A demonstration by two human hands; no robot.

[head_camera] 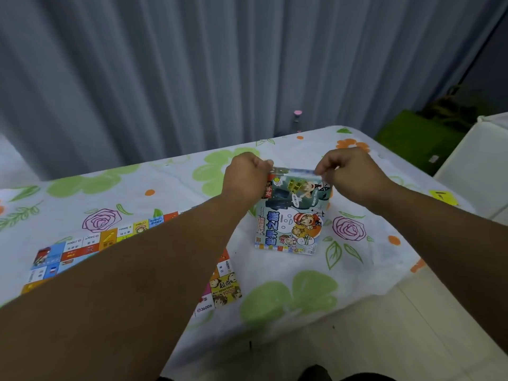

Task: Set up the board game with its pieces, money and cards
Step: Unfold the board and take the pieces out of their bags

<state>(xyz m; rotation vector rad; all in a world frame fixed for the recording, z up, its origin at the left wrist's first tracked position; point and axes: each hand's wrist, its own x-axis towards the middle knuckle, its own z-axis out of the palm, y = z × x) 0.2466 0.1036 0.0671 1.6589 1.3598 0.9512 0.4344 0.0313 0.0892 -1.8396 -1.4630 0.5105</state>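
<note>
We're losing most of the game board [224, 288], left of the game packet [288, 229], under the left forearm [137, 270]; its printed squares are reading too small. The left hand [244, 174] and right hand [349, 171], pinching the packet's top edge, are hiding its corners. Behind the packet, a pink-topped object [297, 116] is blurring out. Right of the packet, the yellow tag [444, 198] is showing unreadable print.
</note>
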